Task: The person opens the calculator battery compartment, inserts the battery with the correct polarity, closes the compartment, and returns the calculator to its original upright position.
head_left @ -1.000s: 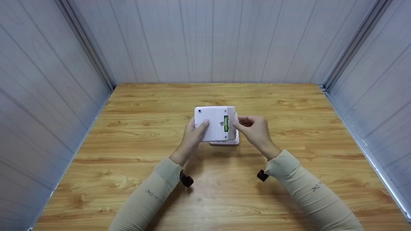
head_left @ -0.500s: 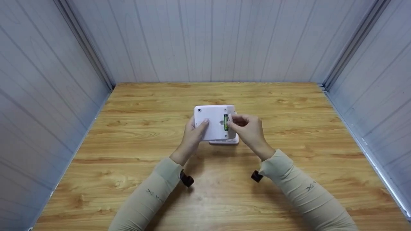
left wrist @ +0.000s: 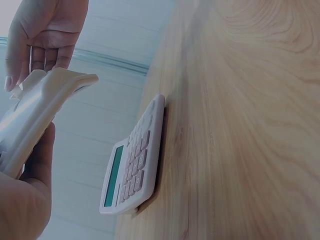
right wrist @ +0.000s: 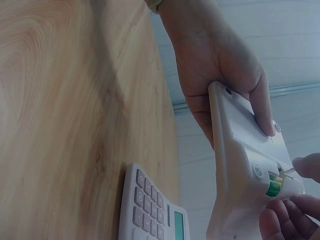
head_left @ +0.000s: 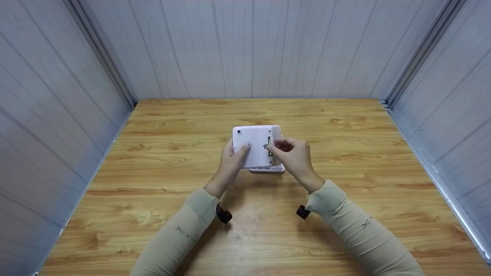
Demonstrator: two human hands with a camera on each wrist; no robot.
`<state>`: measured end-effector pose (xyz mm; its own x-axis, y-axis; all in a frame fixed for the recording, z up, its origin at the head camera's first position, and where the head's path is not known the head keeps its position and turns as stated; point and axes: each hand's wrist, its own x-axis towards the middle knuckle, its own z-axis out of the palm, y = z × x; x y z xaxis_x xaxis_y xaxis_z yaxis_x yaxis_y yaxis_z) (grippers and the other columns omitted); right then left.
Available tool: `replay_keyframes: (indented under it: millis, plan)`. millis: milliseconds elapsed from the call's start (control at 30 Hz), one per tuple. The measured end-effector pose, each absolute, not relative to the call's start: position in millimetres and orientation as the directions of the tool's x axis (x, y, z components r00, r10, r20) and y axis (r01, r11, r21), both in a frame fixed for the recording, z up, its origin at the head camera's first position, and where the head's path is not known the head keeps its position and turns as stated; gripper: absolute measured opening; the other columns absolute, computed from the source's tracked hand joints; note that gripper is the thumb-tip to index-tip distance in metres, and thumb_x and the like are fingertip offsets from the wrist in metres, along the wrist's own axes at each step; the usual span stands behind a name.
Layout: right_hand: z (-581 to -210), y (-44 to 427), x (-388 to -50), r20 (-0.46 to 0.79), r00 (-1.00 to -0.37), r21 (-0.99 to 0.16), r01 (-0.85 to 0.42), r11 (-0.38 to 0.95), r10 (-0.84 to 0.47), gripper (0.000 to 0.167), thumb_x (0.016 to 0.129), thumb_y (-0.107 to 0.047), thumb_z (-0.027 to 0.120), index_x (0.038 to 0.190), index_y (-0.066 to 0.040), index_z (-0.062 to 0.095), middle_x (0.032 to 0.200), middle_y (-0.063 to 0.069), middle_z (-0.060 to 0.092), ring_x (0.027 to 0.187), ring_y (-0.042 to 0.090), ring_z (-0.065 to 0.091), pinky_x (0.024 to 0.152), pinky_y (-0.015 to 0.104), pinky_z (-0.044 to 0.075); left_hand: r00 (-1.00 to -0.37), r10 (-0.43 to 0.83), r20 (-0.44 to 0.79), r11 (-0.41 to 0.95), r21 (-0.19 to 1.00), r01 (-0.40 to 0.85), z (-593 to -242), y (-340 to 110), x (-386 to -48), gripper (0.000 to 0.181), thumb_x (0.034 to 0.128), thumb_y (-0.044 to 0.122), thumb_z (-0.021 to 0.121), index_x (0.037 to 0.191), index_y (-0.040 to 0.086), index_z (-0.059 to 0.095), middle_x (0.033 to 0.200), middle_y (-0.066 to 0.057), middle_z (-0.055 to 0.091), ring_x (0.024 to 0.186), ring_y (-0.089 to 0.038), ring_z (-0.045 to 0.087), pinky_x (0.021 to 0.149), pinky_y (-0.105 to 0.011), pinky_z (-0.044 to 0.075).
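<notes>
In the head view, my left hand (head_left: 230, 163) grips a white calculator (head_left: 253, 151), back side up and off the table, with the thumb across its back. A slot in that back shows a green battery (right wrist: 274, 186), partly covered. My right hand (head_left: 297, 155) pinches a small white battery cover (right wrist: 292, 187) at this slot, between thumb and fingers. The cover stands tilted over the opening, as the right wrist view shows. A second, pale pink calculator (left wrist: 135, 160) lies face up on the table just beneath, its keys and green screen visible.
The wooden table (head_left: 172, 230) stretches out around both hands. Pale panelled walls (head_left: 245, 50) close off the back and both sides. A black wrist camera (head_left: 224, 215) hangs below the left cuff, and another (head_left: 303, 211) below the right.
My right hand has moved left from the calculator's edge, bringing the battery cover over the slot, so less of the battery shows. My left hand and the calculator have barely moved.
</notes>
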<state>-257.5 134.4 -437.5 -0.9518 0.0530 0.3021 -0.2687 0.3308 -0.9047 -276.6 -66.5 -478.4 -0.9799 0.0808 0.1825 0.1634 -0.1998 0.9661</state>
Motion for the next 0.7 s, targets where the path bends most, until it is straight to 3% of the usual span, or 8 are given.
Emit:
replay_keyframes:
  millis: [700]
  plan:
    - [-440.8, 131.0, -259.7, 0.301, -0.949, -0.907, -0.256, 0.334, 0.09, 0.023, 0.085, -0.012, 0.093, 0.099, 0.0, 0.078, 0.085, 0.006, 0.072, 0.078, 0.014, 0.063, 0.067, 0.018, 0.052, -0.978, 0.118, 0.171, -0.217, 0.966, 0.143, -476.0, -66.9, -271.5, 0.045, 0.1107, 0.013, 0.057, 0.153, -0.001, 0.05, 0.134, -0.024, 0.068, 0.113, -0.026, 0.074, 0.094, -0.046, 0.068]
